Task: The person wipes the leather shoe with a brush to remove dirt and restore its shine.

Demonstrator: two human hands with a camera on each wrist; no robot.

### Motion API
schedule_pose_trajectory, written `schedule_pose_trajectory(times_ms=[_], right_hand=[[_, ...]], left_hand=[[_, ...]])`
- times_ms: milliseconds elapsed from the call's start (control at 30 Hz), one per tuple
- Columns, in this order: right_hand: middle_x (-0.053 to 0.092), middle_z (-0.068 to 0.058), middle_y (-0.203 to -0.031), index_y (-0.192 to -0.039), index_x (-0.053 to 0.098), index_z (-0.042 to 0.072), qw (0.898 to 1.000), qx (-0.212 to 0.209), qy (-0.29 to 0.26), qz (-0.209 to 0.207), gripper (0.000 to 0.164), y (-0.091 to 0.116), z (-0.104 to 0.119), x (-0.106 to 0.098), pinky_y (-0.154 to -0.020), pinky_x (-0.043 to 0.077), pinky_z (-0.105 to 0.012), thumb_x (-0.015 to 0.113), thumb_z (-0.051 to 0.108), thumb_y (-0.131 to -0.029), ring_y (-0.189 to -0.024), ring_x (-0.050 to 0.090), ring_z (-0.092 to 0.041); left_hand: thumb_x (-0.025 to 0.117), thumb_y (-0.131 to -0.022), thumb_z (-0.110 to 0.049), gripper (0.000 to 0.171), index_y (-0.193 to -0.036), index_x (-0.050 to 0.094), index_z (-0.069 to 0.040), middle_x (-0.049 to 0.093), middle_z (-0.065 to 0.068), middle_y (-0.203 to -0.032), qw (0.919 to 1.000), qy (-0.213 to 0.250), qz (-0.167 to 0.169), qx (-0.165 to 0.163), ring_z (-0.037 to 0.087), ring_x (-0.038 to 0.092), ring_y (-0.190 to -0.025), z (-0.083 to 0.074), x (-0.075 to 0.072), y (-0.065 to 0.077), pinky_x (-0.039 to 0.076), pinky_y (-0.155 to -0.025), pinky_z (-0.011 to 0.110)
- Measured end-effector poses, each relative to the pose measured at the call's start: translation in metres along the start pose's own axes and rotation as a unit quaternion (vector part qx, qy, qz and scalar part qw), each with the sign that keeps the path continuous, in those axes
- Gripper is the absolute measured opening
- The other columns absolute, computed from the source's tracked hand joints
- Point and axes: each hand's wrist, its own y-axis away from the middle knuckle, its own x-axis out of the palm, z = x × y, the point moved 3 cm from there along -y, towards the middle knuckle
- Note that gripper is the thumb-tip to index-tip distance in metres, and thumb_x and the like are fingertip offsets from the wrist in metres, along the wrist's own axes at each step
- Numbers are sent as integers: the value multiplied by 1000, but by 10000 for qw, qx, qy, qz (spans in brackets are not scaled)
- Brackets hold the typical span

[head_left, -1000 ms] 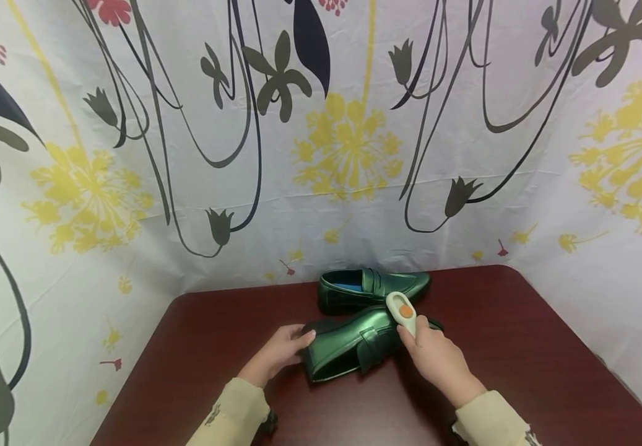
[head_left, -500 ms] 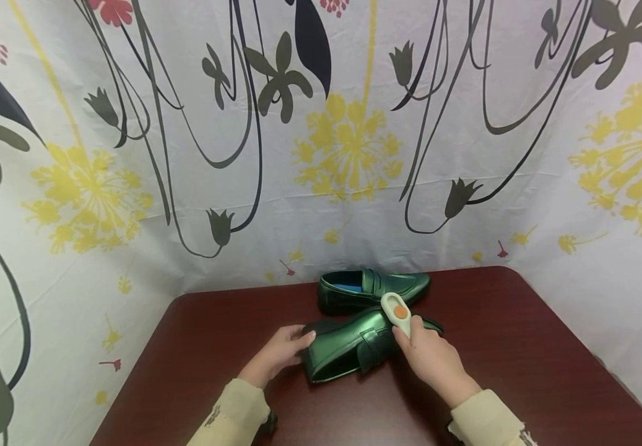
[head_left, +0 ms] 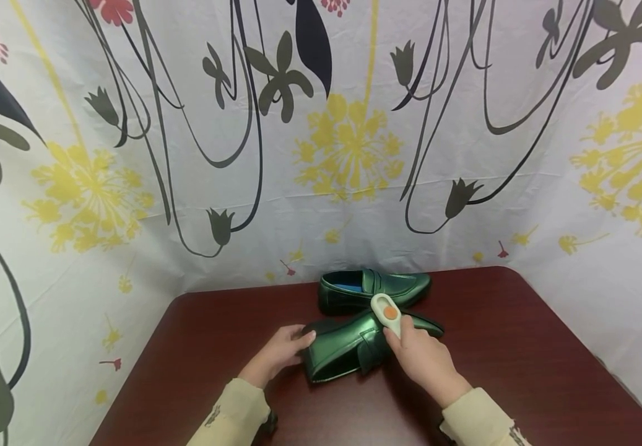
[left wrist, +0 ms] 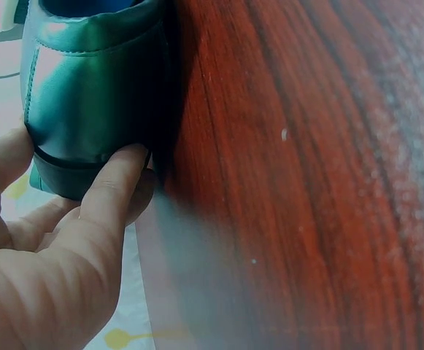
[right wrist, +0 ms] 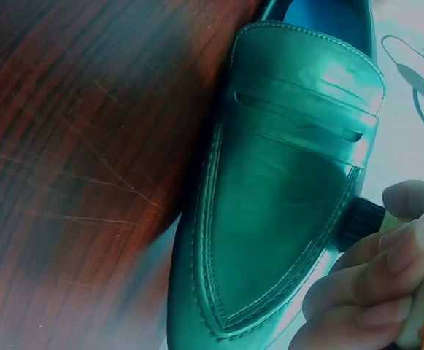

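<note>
A shiny green loafer (head_left: 338, 342) lies tipped on its side on the table, its opening facing me and its toe to the right. My left hand (head_left: 278, 353) grips it by the heel, with thumb and fingers around the heel's bottom edge in the left wrist view. My right hand (head_left: 425, 359) holds a small brush (head_left: 386, 311) with a pale handle and an orange spot. In the right wrist view, the brush's dark bristles (right wrist: 363, 221) meet the side of the loafer's front part, beside the stitched seam. The strap across the loafer (right wrist: 299, 120) shows there too.
A matching green loafer (head_left: 404, 286) stands upright just behind, toe to the right, with a blue insole. The dark red wooden table (head_left: 220, 322) ends at a white curtain (head_left: 276, 217) printed with flowers.
My right hand has moved the brush leftward along the loafer's upper side, away from the toe. The left hand and both loafers have stayed in place.
</note>
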Motion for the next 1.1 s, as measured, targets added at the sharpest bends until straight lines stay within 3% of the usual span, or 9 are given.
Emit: schedule_pose_trajectory(times_ms=[200, 467, 1100], right_hand=[[65, -15, -77, -122, 51, -2, 9995, -225, 111, -172, 50, 1, 7, 2, -47, 43, -42, 53, 44, -103, -56, 58, -25], [61, -15, -69, -113, 53, 0, 9974, -459, 347, -433, 43, 5, 17, 9, -44, 41, -41, 58, 41, -101, -51, 56, -26], [60, -14, -65, -102, 51, 4, 9966, -576, 412, -430, 38, 7, 30, 17, -43, 39, -42, 60, 42, -100, -50, 56, -28]], left_hand=[[65, -98, -40, 61, -142, 52, 1, 55, 19, -142, 10000, 25, 37, 22, 34, 54, -132, 2, -1, -1, 51, -101, 55], [65, -98, -40, 60, -141, 53, 1, 56, 20, -142, 10000, 42, 27, 8, 35, 53, -132, 1, 0, 0, 51, -101, 55], [66, -98, -39, 62, -142, 51, 1, 55, 21, -143, 10000, 37, -31, 26, 32, 56, -129, 2, 0, 0, 52, -100, 54]])
